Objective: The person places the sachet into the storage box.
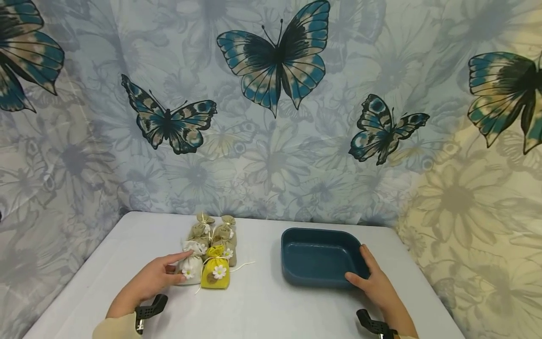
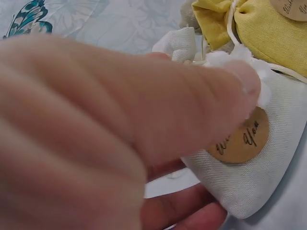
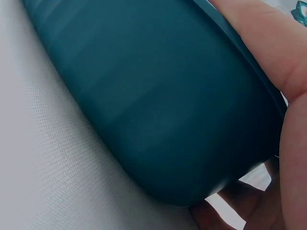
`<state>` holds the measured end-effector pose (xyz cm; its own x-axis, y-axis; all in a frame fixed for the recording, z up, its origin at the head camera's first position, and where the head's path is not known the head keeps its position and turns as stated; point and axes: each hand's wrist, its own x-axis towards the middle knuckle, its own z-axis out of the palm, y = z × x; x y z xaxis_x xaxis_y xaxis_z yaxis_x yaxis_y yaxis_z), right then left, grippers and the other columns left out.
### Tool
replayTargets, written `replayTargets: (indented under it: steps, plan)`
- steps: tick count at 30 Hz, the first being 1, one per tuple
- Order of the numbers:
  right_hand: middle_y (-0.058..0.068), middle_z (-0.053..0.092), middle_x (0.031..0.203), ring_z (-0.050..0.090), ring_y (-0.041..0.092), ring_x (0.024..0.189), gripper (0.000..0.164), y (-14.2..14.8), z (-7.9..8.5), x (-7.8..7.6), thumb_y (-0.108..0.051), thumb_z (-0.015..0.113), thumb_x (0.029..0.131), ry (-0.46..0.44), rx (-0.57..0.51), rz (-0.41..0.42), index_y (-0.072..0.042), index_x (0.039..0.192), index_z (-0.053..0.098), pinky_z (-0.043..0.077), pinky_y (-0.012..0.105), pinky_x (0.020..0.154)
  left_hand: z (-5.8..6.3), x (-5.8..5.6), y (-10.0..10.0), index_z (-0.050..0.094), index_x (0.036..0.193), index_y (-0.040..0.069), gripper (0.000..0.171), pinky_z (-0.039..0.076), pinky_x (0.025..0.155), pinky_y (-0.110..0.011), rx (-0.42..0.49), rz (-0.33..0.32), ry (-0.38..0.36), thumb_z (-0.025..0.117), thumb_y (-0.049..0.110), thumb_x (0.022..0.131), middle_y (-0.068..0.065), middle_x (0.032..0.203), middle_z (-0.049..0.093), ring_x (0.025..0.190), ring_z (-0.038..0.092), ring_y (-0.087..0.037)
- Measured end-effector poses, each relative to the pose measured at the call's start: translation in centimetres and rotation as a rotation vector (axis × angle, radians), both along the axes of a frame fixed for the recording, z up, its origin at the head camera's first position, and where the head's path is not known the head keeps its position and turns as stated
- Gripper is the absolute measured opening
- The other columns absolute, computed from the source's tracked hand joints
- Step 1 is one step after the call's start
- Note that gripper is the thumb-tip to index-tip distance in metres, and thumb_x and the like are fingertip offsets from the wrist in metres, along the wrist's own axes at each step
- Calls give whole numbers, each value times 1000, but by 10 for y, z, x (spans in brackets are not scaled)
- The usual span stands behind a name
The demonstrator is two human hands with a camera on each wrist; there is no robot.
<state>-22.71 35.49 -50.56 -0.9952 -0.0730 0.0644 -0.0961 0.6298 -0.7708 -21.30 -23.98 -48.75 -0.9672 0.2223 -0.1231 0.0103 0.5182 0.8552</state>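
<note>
A small white drawstring pouch (image 1: 194, 264) with a white flower stands at the front left of a group of pouches. My left hand (image 1: 151, 278) grips it at its left side. In the left wrist view the thumb (image 2: 192, 103) crosses the pouch's flower and round brown tag (image 2: 242, 143), while other fingers show behind its edge. Over at the right, my right hand (image 1: 378, 285) holds the right end of a dark blue rectangular container (image 1: 313, 284). Its thumb (image 3: 261, 40) lies along the rim and its other fingers reach round the outer wall near the base.
A yellow pouch (image 1: 216, 273) with a flower and loose cord touches the white pouch's right side. Several beige pouches (image 1: 224, 234) stand behind them. White cloth (image 1: 254, 310) covers the table, and a butterfly-printed fabric backdrop (image 1: 271, 165) hangs along its back edge.
</note>
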Motion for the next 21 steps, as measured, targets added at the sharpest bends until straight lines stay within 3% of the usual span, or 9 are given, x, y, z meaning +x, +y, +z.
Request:
replayTargets:
  steps: [4, 7, 14, 21]
  plan:
    - [17, -3, 165, 0, 47, 146, 102, 2, 2, 1, -32, 75, 90, -9, -7, -8, -6, 161, 6, 10, 74, 104, 1, -1, 0, 57, 144, 14, 64, 55, 79, -45, 43, -38, -17, 80, 16, 85, -30, 149, 38, 120, 51, -51]
    - [18, -3, 164, -1, 47, 146, 103, 3, 2, 1, -31, 76, 89, 0, -16, -7, -5, 160, 6, 9, 74, 105, -1, -2, 0, 58, 142, 12, 59, 54, 82, -46, 26, -58, -6, 78, 14, 86, -29, 147, 41, 121, 50, -51]
    - [19, -3, 164, 0, 48, 146, 104, 2, 2, 0, -31, 76, 89, 16, -25, -3, -5, 160, 6, 9, 74, 105, -1, -5, 2, 64, 137, 17, 56, 50, 89, -55, -77, -2, 15, 81, 18, 84, -26, 146, 45, 125, 46, -52]
    - [20, 1, 164, 3, 48, 146, 105, 0, -2, 1, -31, 77, 88, -6, -44, -22, -8, 161, 5, 10, 71, 107, 0, -1, 3, 66, 135, 21, 55, 51, 86, -51, -132, 37, -14, 82, 18, 82, -24, 144, 48, 124, 48, -48]
